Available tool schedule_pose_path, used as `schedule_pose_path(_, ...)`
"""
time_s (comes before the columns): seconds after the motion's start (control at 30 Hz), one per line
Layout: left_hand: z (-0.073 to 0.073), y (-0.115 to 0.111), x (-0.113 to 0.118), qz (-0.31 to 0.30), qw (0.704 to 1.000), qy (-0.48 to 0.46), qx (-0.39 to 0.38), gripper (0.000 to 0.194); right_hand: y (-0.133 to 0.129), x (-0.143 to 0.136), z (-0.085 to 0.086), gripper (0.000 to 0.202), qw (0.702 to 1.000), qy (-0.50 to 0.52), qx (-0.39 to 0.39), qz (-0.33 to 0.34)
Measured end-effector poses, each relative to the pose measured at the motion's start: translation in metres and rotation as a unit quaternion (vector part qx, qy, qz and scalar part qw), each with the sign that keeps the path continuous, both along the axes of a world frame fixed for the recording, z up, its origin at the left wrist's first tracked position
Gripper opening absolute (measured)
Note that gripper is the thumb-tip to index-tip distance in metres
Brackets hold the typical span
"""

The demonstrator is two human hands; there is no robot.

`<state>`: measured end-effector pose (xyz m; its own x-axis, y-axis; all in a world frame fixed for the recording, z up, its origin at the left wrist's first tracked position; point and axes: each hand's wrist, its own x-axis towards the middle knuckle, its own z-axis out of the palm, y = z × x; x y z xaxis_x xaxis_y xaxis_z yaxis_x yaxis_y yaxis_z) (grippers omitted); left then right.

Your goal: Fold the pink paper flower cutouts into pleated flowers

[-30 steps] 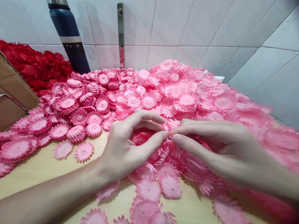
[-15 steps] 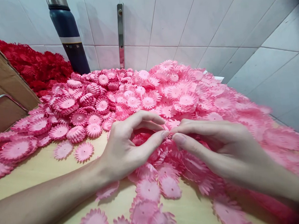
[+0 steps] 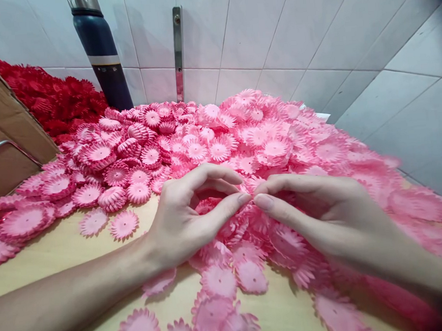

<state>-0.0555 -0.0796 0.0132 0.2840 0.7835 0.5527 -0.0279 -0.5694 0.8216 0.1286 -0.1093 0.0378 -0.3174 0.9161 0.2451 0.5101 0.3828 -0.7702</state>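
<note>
My left hand (image 3: 194, 213) reaches in from the left above the pile, thumb and fingers curved into a pinch. My right hand (image 3: 320, 211) comes from the right, with its thumb and index fingertip close together. The two sets of fingertips nearly meet over the pink scalloped flower pieces (image 3: 219, 149). Whatever lies in either pinch blends with the pink behind it, so I cannot make it out. Under and in front of my hands are loose pale pink pieces (image 3: 219, 282), round with toothed edges and a small centre hole.
Pink pieces spread over the pale yellow table (image 3: 79, 266). At the back left are a heap of red pieces (image 3: 57, 99), a dark blue bottle (image 3: 101, 52) and a cardboard box (image 3: 3, 121). A metal strip (image 3: 179, 51) is on the tiled wall (image 3: 263, 24).
My right thumb and index finger have shifted slightly, with the thumb a little higher. My left hand has barely moved, and the pile looks the same.
</note>
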Motion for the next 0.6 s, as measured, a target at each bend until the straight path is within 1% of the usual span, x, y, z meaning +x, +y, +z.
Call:
schedule_pose_path(0.13,0.0006,-0.0001,0.0002,0.003,1.000,0.008,-0.003,0.013,-0.0006,0.0006,0.0011,0.018,1.000,0.006,-0.021,0.005)
schedule_pose_path(0.33,0.0008,0.0000,0.0001,0.001,1.000,0.016,-0.010,0.013,0.0009,0.0017,0.0015,0.017,1.000,0.004,-0.011,0.011)
schedule_pose_path(0.6,-0.0006,0.0002,-0.0004,-0.017,1.000,0.004,-0.013,0.016,0.0012,-0.0007,0.0027,0.017,0.999,0.030,-0.023,0.018)
